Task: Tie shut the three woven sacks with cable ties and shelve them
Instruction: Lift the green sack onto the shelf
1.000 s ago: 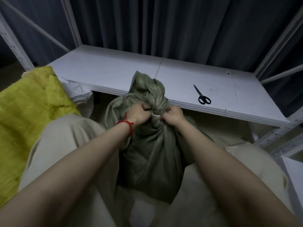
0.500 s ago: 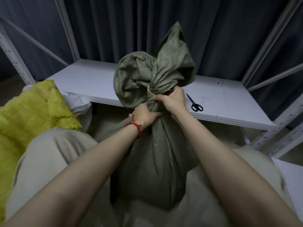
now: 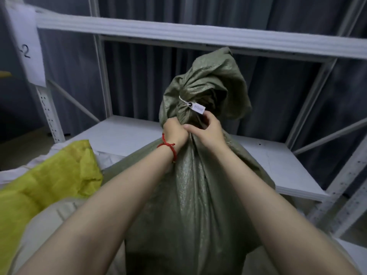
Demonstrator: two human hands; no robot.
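Note:
A grey-green woven sack [image 3: 194, 195] hangs in front of me, its neck gathered and bound by a white cable tie [image 3: 185, 103] with a small tag. My left hand [image 3: 174, 132], with a red string at the wrist, grips the bunched neck just below the tie. Beside it, my right hand [image 3: 206, 132] grips the same neck from the right. The sack's loose top flares above the tie. A yellow woven sack [image 3: 49, 181] lies at lower left, and a white sack [image 3: 107, 157] shows partly behind it.
A white metal shelf board [image 3: 123, 133] runs behind the sack, with an upper shelf beam [image 3: 178, 34] above it and uprights [image 3: 49, 112] at both sides. Dark curtains hang at the back. A paper label marked with a 2 [image 3: 25, 46] hangs at upper left.
Both hands have lifted the green sack higher, up off the floor towards the shelf. My view has tilted up, and the scissors on the shelf are now hidden behind the sack.

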